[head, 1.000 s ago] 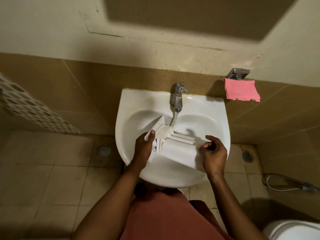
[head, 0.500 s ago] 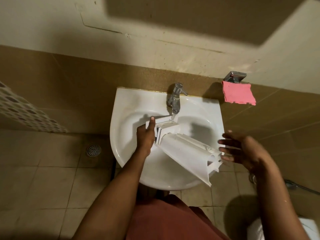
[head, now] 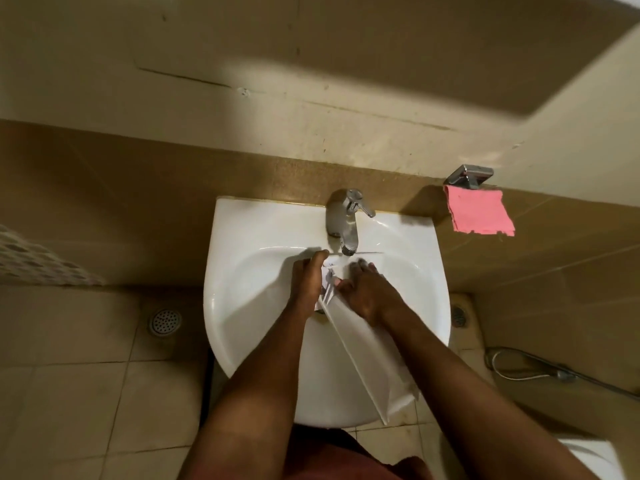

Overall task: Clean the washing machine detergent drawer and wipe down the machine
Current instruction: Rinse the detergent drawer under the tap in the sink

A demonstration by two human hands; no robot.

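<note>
Left hand (head: pixel 306 282) fingers curled round detergent drawer (head: pixel 360 362); right hand (head: pixel 369 292) fingers straight, pressing it.

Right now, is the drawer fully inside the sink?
Partly out: the drawer has its far end in the sink below the tap; its near end sticks past the front rim.

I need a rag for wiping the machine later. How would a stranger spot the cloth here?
Start at the white sink against the brown tiled wall. Right of its tap, a chrome holder juts from the wall. The cloth hangs from it: the only pink thing there.
</note>
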